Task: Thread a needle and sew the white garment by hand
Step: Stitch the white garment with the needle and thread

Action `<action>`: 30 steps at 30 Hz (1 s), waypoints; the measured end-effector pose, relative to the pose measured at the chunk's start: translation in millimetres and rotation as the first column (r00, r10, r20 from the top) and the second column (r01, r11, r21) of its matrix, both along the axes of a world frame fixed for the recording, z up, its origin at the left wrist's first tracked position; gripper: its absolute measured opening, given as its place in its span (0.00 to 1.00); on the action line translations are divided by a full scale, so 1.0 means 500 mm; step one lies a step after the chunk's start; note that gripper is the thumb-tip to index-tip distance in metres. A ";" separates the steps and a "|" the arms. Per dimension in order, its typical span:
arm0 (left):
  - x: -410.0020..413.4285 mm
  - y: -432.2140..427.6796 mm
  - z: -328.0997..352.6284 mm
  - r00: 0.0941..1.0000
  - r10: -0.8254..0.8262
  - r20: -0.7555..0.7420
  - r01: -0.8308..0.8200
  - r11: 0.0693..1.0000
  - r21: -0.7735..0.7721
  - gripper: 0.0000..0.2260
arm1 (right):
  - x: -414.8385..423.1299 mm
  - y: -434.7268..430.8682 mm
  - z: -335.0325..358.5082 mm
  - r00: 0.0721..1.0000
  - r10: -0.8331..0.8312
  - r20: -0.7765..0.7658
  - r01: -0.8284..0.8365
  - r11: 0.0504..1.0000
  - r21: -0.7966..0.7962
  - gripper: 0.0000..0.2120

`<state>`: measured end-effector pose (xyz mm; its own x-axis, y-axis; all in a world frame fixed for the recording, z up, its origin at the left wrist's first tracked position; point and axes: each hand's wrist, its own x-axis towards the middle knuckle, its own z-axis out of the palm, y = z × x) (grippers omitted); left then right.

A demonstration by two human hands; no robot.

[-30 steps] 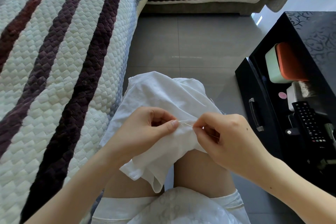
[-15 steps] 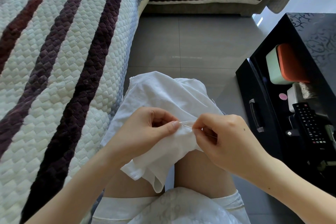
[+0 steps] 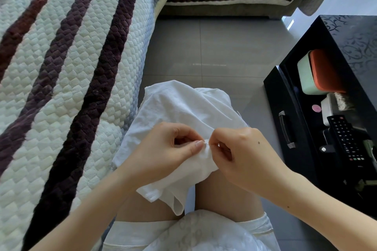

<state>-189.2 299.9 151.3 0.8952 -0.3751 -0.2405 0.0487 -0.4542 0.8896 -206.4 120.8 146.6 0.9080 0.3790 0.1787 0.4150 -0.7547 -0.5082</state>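
– Left hand (image 3: pixel 163 149) state?
– Pinching a fold of the white garment (image 3: pixel 183 106), thumb on top, fingers curled under. Garment is draped over the lap, with the fold held up between the 2 hands.
– Right hand (image 3: pixel 244 153)?
– Thumb and forefinger clamped on the needle (image 3: pixel 207 144) right at the fold, touching the left thumb tip. Only a sliver of metal shows. Thread is too thin to tell.
– Step?
– Looks like pushing 1 stitch through the fold.
– How to do it well?
– Hold the fold taut and flat with the left pinch, thumb just clear of the point. Drive the needle straight and take a shallow bite. Regrip on the tip side and pull gently, so the cloth doesn't pucker and the thread doesn't slip the eye.
– Risk?
– Pricked thumb, since the fingertips are touching.
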 end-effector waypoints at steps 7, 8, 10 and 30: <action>0.000 0.002 -0.002 0.991 0.084 -0.100 -0.091 0.994 -0.061 0.03 | 0.002 -0.021 0.000 0.985 -0.031 -0.169 0.054 0.989 0.135 0.06; 0.000 0.002 -0.003 0.990 0.087 -0.110 -0.095 0.994 -0.061 0.03 | 0.002 -0.024 0.000 0.979 -0.031 -0.201 0.064 0.985 0.160 0.06; 0.001 0.001 -0.003 0.988 0.089 -0.128 -0.097 0.993 -0.061 0.03 | 0.002 -0.027 0.002 0.967 -0.025 -0.254 0.080 0.975 0.209 0.06; 0.007 0.004 0.002 0.936 0.008 -0.351 -0.113 0.954 -0.278 0.07 | 0.022 -0.042 0.002 0.728 0.227 -0.647 0.319 0.723 0.613 0.04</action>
